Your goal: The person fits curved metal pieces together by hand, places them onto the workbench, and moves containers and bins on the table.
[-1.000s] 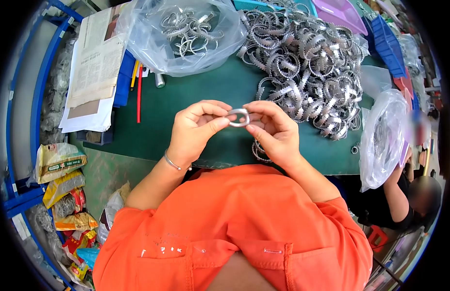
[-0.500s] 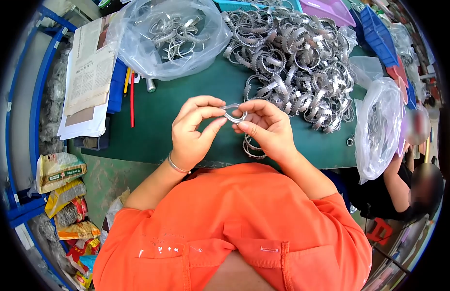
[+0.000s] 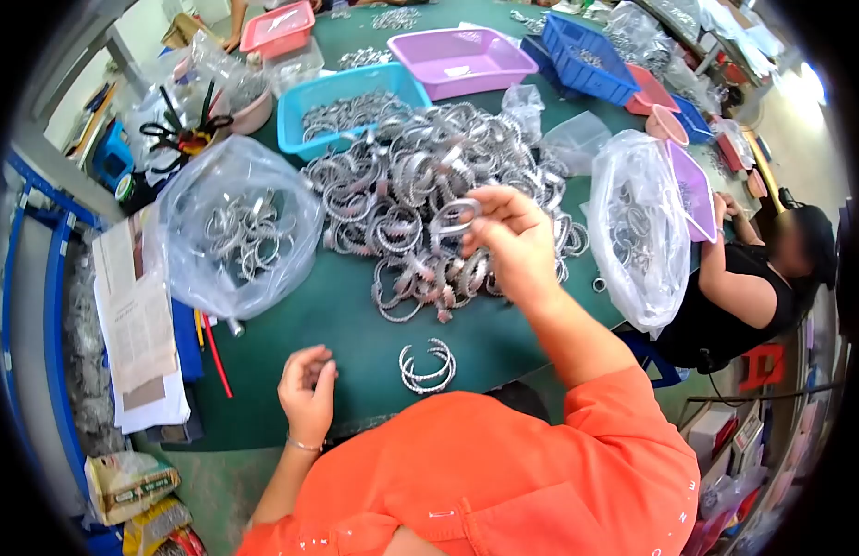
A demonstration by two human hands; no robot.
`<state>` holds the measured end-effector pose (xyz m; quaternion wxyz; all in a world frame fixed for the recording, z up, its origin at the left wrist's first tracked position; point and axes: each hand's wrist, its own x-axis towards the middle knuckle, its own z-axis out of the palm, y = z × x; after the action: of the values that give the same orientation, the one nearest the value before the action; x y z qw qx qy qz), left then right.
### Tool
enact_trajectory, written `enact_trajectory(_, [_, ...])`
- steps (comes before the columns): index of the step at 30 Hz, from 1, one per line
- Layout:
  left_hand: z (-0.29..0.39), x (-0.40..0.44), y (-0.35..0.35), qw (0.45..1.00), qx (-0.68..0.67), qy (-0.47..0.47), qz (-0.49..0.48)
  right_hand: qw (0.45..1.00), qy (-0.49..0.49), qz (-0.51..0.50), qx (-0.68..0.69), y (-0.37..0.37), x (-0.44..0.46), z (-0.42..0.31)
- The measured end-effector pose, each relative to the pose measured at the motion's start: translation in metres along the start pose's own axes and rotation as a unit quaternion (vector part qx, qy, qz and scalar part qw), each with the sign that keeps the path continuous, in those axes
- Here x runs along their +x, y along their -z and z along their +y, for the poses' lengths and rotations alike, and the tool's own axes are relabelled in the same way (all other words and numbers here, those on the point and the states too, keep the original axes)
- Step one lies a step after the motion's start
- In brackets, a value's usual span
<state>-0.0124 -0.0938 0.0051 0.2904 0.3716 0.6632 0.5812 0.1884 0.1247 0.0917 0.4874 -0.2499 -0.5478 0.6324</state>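
My right hand [image 3: 513, 243] pinches a silver metal bangle [image 3: 445, 219] between thumb and fingers, above a large pile of toothed metal bangles [image 3: 420, 176]. At the front of the green table [image 3: 290, 324], my left hand [image 3: 307, 394] rests with fingers loosely curled and the thumb apart; nothing shows in it. To the right of that hand lie a few open bangles [image 3: 427, 372] near the table's front edge, apart from the pile.
A clear plastic bag [image 3: 184, 269] with bangles stands left; another plastic bag [image 3: 624, 287] stands right. Behind the pile are a turquoise basket [image 3: 290, 125], a purple tray [image 3: 462, 60] and a blue crate [image 3: 587, 60]. A person in black [image 3: 744, 296] sits at right.
My hands have parted: the right has moved forward over the pile with a bangle, while the left has let go and dropped back leftward. The view has tilted up, showing more table.
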Motion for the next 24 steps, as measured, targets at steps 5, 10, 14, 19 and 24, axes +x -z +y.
enact_trajectory(5, [-0.012, -0.02, 0.001, 0.998, -0.01, 0.055, -0.005, 0.994, 0.056, 0.092, 0.017, 0.035, 0.026, -0.024])
enact_trajectory(10, [-0.027, -0.03, 0.002, 0.998, -0.019, 0.06, 0.032, 0.912, 0.258, 0.287, -0.142, 0.094, 0.03, -0.052])
enact_trajectory(14, [-0.035, -0.029, 0.002, 0.999, 0.008, 0.013, 0.035, 0.826, 0.294, 0.392, -0.279, 0.161, 0.018, -0.069])
enact_trajectory(19, [-0.033, -0.027, -0.002, 0.996, 0.082, -0.025, 0.025, 0.765, 0.141, 0.393, -0.491, 0.244, 0.006, -0.063])
enact_trajectory(24, [-0.031, -0.028, -0.002, 0.996, 0.079, -0.029, 0.036, 0.727, 0.084, 0.363, -0.577, 0.241, 0.015, -0.067])
